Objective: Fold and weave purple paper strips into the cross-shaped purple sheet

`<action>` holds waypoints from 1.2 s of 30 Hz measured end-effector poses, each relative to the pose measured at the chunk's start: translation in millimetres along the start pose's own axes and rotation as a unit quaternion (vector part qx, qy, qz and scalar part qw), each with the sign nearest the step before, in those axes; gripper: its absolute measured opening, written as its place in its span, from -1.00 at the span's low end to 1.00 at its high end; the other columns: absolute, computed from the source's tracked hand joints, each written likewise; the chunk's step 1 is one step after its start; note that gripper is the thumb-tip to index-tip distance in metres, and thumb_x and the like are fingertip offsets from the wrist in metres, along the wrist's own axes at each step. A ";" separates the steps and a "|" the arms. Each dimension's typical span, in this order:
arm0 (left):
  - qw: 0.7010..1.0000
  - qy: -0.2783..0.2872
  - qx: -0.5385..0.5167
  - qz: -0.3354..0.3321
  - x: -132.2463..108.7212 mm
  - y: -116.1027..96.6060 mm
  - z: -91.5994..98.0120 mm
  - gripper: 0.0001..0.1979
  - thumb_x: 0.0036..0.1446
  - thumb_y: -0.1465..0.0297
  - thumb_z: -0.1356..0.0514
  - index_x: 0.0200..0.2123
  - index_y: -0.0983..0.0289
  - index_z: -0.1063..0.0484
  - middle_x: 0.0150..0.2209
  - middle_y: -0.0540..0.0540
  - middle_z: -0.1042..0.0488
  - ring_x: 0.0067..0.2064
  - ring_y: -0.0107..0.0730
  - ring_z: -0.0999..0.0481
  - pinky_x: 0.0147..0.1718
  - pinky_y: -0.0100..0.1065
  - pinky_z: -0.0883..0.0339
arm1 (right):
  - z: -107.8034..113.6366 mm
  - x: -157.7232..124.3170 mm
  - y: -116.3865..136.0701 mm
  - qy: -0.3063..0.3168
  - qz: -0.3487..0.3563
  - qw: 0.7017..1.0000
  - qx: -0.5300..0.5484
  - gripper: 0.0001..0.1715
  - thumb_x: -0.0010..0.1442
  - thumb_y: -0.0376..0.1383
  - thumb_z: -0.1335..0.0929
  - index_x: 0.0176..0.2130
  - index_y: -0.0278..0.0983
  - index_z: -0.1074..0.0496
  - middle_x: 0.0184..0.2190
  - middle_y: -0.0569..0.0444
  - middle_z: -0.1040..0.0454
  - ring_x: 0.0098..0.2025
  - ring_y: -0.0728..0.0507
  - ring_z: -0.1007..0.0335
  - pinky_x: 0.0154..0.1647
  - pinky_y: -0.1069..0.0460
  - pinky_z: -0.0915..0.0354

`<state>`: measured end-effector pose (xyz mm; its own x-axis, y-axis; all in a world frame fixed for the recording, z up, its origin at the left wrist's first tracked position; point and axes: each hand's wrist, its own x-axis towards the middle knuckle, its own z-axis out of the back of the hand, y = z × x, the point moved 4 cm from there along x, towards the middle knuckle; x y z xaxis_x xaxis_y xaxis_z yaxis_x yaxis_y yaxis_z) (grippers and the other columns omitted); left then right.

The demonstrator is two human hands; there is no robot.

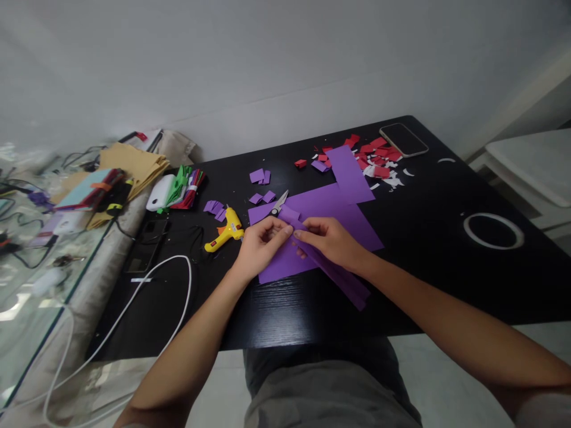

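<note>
Both hands meet over a large purple paper sheet [352, 223] lying on the black table. Between them is a long folded purple paper strip [341, 276], whose far end slants down toward the table's front edge. My left hand [265, 241] pinches the strip's upper end between thumb and fingers. Close beside it, my right hand [330, 241] grips the same strip, thumb on top. Just beyond the fingertips lies a pair of scissors [279, 204], blades pointing away, its handles partly hidden. A yellow glue gun [226, 230] rests to the left of my left hand.
Small purple pieces [257, 176] lie in groups behind the sheet. Red and white scraps [379, 157] and a phone [404, 139] are at the back right, a white ring [493, 230] at right. A white cable [190, 279] loops at left, near bundled coloured paper [187, 187].
</note>
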<state>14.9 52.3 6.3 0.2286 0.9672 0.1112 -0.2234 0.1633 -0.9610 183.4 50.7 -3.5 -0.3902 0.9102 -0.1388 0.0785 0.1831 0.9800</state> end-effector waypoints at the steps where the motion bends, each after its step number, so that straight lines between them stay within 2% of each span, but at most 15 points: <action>1: 1.000 0.000 -0.004 0.001 0.3 0.6 -0.1 -0.70 0.20 0.14 -0.32 -0.35 0.29 -0.50 -0.49 0.00 -0.47 -0.47 -0.49 -0.38 -0.46 -0.42 -0.25 | -0.5 -0.2 -0.6 0.000 -0.005 1.000 0.003 -0.64 0.10 -0.07 -0.53 -0.43 -0.27 -0.46 -0.53 0.13 -0.55 -0.46 -0.08 -0.54 -0.32 0.00 -0.43; 8: 0.998 -0.039 -0.041 0.019 4.4 7.7 11.3 -0.69 0.17 0.14 -0.34 -0.38 0.28 -0.48 -0.59 -0.06 -0.39 -0.57 -0.52 -0.31 -0.55 -0.44 -0.16 | -6.1 -1.4 -6.5 0.062 -0.101 0.990 0.079 -0.65 0.15 -0.07 -0.50 -0.34 -0.33 -0.56 -0.40 -0.03 -0.64 -0.41 -0.12 -0.59 -0.29 -0.03 -0.51; 13: 0.998 -0.036 -0.039 0.024 5.3 9.1 15.4 -0.70 0.20 0.15 -0.32 -0.36 0.29 -0.48 -0.58 -0.06 -0.40 -0.55 -0.53 -0.33 -0.53 -0.45 -0.18 | -5.7 -0.4 -6.9 0.082 -0.081 0.991 0.064 -0.60 0.12 -0.05 -0.53 -0.34 -0.38 -0.59 -0.42 -0.02 -0.64 -0.45 -0.07 -0.56 -0.32 0.01 -0.50; 20: 0.998 -0.037 -0.038 0.035 6.1 6.4 14.8 -0.67 0.18 0.13 -0.33 -0.36 0.30 -0.46 -0.57 -0.04 -0.42 -0.54 -0.53 -0.37 -0.51 -0.46 -0.24 | -3.9 0.8 -4.8 0.066 -0.036 0.997 0.014 -0.53 0.12 0.02 -0.52 -0.35 -0.36 -0.59 -0.47 0.01 -0.62 -0.46 -0.06 -0.54 -0.31 0.01 -0.49; 23: 0.997 -0.019 -0.050 0.051 6.2 6.3 9.9 -0.66 0.16 0.12 -0.34 -0.35 0.31 -0.47 -0.55 -0.03 -0.46 -0.52 -0.53 -0.41 -0.46 -0.47 -0.30 | -4.0 0.5 -6.4 0.059 -0.035 0.998 0.013 -0.54 0.12 0.02 -0.53 -0.34 -0.36 -0.59 -0.45 0.00 -0.63 -0.45 -0.07 -0.56 -0.30 0.00 -0.50; 28: 0.994 0.013 -0.066 0.081 4.9 7.8 2.8 -0.62 0.11 0.11 -0.38 -0.42 0.33 -0.47 -0.57 -0.01 -0.47 -0.55 -0.54 -0.41 -0.50 -0.48 -0.27 | -6.0 0.2 -10.9 0.063 -0.069 0.995 0.040 -0.58 0.14 -0.03 -0.54 -0.30 -0.36 -0.60 -0.38 -0.03 -0.66 -0.41 -0.09 -0.60 -0.28 -0.01 -0.54; 32: 0.995 -0.012 -0.058 0.086 6.2 8.2 9.7 -0.62 0.08 0.11 -0.40 -0.45 0.33 -0.46 -0.59 -0.01 -0.48 -0.58 -0.55 -0.39 -0.55 -0.50 -0.22 | -8.6 -0.2 -14.3 0.089 -0.123 0.986 0.071 -0.62 0.19 -0.07 -0.52 -0.31 -0.37 -0.61 -0.37 -0.06 -0.66 -0.40 -0.10 -0.62 -0.31 0.00 -0.56; 36: 0.994 -0.037 -0.062 0.083 7.2 7.8 15.1 -0.64 0.09 0.15 -0.40 -0.47 0.32 -0.45 -0.61 -0.02 -0.46 -0.60 -0.56 -0.36 -0.57 -0.50 -0.19 | -9.2 -0.8 -15.7 0.099 -0.145 0.981 0.084 -0.66 0.21 -0.12 -0.52 -0.35 -0.38 -0.60 -0.39 -0.06 -0.66 -0.41 -0.10 -0.63 -0.33 0.03 -0.57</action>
<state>0.5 63.5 3.4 0.1262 0.9913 -0.0377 -0.1326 -0.0208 -0.9910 174.0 43.7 -17.4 -0.5882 0.7240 -0.3604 0.0825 0.4970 0.8638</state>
